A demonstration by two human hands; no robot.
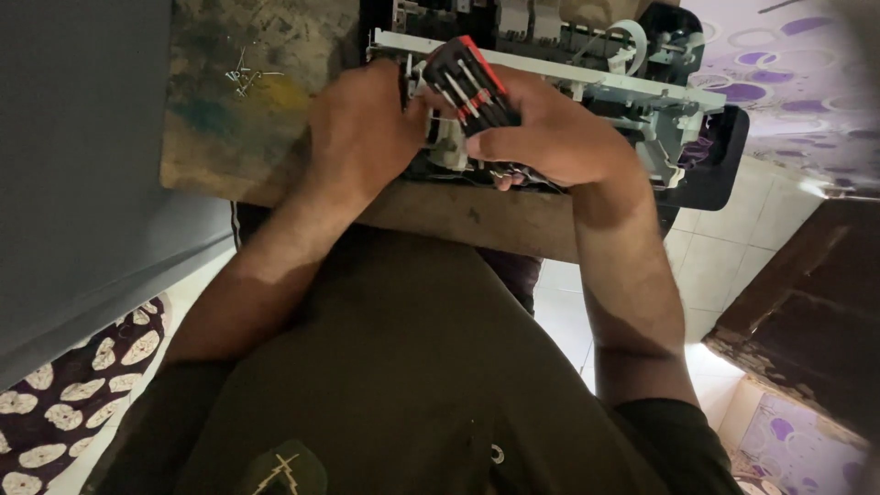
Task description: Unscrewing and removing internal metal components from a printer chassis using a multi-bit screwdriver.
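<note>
My right hand [550, 137] grips a black and red holder of small screwdriver bits [469, 84], held tilted above an opened printer. That printer [632, 92] lies on a worn wooden table [229, 119], its white frame and black casing exposed. My left hand [362, 128] rests against the printer's near left corner, fingers curled inward by the holder; what they touch is hidden. Both forearms reach up from my dark olive shirt.
Several loose screws [246, 78] lie on the table's left part. A grey wall [82, 165] stands at left. A purple patterned cloth [788, 82] is at upper right, a dark wooden piece [807, 312] at right, and pale floor tiles [724, 257] below.
</note>
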